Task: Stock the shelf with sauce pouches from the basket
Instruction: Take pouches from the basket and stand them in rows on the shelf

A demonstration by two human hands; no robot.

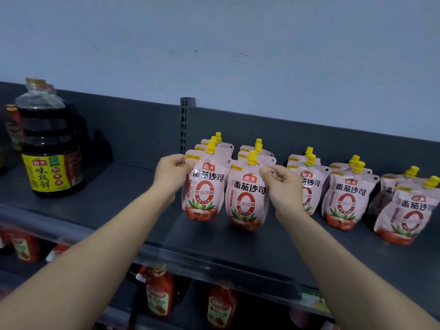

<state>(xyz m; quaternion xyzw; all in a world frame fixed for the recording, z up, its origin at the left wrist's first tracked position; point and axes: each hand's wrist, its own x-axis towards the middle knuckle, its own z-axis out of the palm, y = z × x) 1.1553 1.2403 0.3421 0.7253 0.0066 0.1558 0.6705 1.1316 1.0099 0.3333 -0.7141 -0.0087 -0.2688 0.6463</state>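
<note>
**Both hands on the front pouches, setting the rows straight**

A pale wall stands behind a dark grey shelf [133,186], and a slotted post [187,120] divides its back panel. On the shelf the pink tomato sauce pouches stand upright in short rows, each with a yellow cap on top.

The left hand [172,173] pinches the upper left corner of the front pouch [204,186] of the leftmost row; thumb and fingers close narrowly on the edge. The right hand [283,186] does the same on the upper right corner of the next pouch [247,196], just beside the first one. Both pouches rest with their bottom on the shelf, so I judge the hands do not carry them but steady them and turn the labels to the front. A soft pouch falls over easily, and holding it at the top corner keeps it standing while it leans against those behind.

Right of the right hand stand three more rows [345,194]. Far left of the left hand stands a big soy bottle [51,151], well apart from the pouches. Under both arms, red sauce bottles [158,296] are on a lower shelf.

The basket is not in view. There is free shelf between the left hand and the soy bottle, so probably more pouches can go there.
</note>
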